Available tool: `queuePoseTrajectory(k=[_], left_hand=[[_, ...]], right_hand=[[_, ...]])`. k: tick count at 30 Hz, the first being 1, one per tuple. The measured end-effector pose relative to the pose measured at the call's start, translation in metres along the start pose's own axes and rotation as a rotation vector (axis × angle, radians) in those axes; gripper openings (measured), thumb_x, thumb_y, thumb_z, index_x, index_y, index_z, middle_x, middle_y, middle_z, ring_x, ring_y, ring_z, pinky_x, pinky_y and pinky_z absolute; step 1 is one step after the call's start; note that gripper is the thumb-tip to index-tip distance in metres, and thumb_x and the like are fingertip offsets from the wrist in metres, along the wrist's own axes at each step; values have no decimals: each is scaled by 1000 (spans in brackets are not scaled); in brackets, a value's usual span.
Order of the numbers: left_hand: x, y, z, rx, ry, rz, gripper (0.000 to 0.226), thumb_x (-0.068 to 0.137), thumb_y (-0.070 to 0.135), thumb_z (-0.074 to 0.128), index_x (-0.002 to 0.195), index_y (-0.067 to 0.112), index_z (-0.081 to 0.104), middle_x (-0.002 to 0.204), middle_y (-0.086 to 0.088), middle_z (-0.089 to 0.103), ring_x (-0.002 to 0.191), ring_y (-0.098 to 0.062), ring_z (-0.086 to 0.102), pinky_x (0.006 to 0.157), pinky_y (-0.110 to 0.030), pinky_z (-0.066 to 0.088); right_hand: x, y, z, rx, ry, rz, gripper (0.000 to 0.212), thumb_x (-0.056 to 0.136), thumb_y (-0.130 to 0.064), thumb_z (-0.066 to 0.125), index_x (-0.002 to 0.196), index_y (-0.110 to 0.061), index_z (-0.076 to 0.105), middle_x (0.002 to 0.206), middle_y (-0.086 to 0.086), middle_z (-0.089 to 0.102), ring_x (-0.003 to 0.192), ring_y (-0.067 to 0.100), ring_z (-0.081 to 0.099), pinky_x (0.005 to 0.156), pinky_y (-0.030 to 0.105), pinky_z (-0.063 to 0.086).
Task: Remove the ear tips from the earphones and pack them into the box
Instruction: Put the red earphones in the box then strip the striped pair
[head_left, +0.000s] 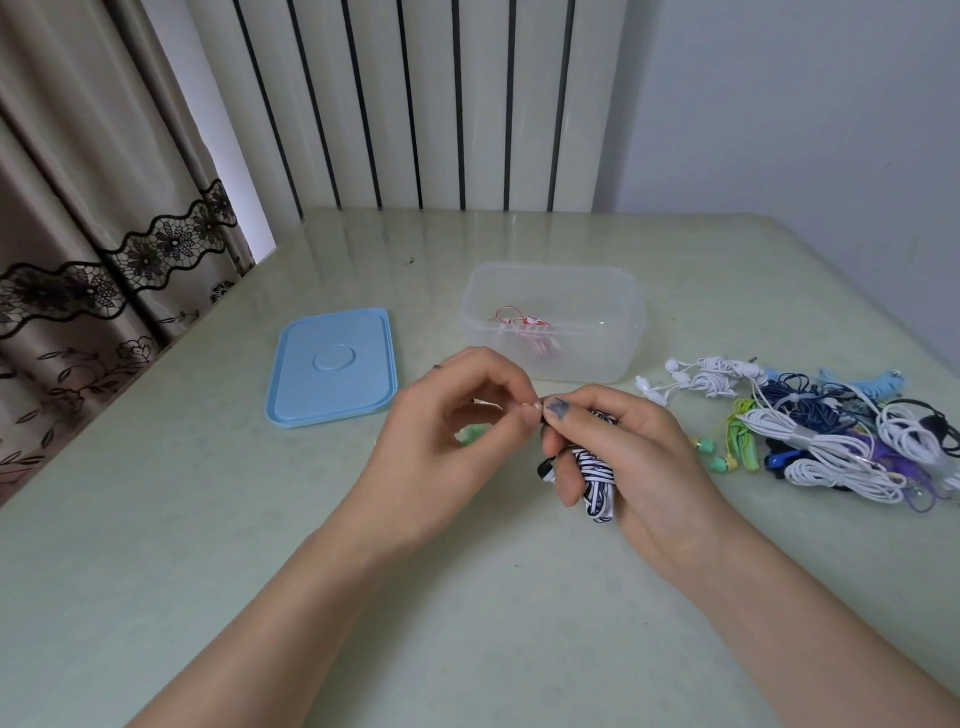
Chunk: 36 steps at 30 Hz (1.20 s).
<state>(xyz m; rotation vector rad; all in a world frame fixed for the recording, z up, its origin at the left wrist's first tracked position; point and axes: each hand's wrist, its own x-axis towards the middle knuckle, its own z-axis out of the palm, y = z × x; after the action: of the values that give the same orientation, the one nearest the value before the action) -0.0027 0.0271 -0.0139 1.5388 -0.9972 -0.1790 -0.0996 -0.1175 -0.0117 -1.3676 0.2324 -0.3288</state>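
The right hand (613, 457) is curled round a wound bundle of black-and-white striped earphones (597, 478), held just above the table (467, 597), with one black earbud (545, 469) sticking out below the fingers. The left hand (457, 415) meets it fingertip to fingertip, thumb and forefinger pinching something tiny at the top of the bundle; it is probably the ear tip of the other bud, though the fingers hide it and I cannot be sure. So the step in hand looks like pulling a tip off this set. The clear box (553, 322) stands open just beyond the hands, with a red-and-white set of earphones (524, 327) already lying in it, and its blue lid (332, 366) lies flat on the table to its left. A heap of other earphones (810, 431), white, blue, green and purple, waits on the right, near the box but apart from it, so the task seems to be at an early stage. The next move calls for a firm pinch and a steady pull away from the bud while the right hand holds the bundle fast, then the same for the second bud before the set goes into the box.
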Motion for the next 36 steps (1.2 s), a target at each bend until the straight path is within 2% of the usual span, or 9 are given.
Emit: queuePoseTrajectory(k=[4,9,17,19,21,24,27,31,36], left_hand=[[-1,-1,3,150,42,105,12,94,2,70,92,14,69,88,2,66,85,-22,67,76,-24,49],[-1,-4,7,61,78,55,8,94,4,71,93,13,70,88,1,71,84,-23,71,76,-22,50],[0,-10,7,0,88,62,7,93,12,69,88,16,68,93,-1,67,88,-28,70,83,-46,58],[0,-10,7,25,88,78,4,94,12,68,91,14,69,94,-1,66,88,-28,70,82,-42,58],[0,-8,6,51,95,93,1,93,11,68,93,13,69,93,-1,66,87,-27,69,78,-33,55],[-1,-5,6,90,99,93,9,94,12,69,98,20,66,90,2,66,85,-24,68,77,-25,49],[-2,-3,5,159,103,132,18,94,10,69,102,25,65,89,6,64,86,-21,66,78,-25,50],[-1,-3,5,240,72,212,16,94,-3,67,91,13,66,88,5,62,83,-19,61,76,-23,47],[-1,-6,7,168,101,169,17,93,3,68,91,19,65,91,2,64,84,-22,66,77,-24,49]], right_hand=[[0,-1,-1,35,-14,6,22,94,-9,57,75,-8,68,70,10,59,43,19,45,51,23,44],[1,2,-1,51,-21,5,23,95,-10,56,76,-9,68,70,9,59,44,19,45,56,25,47],[1,4,-2,40,-21,3,18,94,-12,57,85,-1,66,71,8,59,47,18,46,65,35,45],[0,4,0,60,-31,15,18,94,-13,57,85,-1,65,71,7,59,48,18,46,62,33,43],[0,4,1,86,-37,24,18,95,-12,56,82,-3,65,70,7,58,48,18,46,60,32,42],[0,3,2,94,-42,30,20,95,-12,55,79,-4,64,69,6,58,48,18,45,59,30,42],[0,3,1,87,-41,30,19,95,-13,56,80,-4,64,68,5,58,48,18,46,62,33,40],[0,3,2,100,-31,36,17,92,-14,58,80,-8,67,71,7,59,47,18,46,62,35,38],[1,3,3,105,-24,23,16,88,-17,61,76,-11,69,69,7,58,48,18,47,56,34,35]])
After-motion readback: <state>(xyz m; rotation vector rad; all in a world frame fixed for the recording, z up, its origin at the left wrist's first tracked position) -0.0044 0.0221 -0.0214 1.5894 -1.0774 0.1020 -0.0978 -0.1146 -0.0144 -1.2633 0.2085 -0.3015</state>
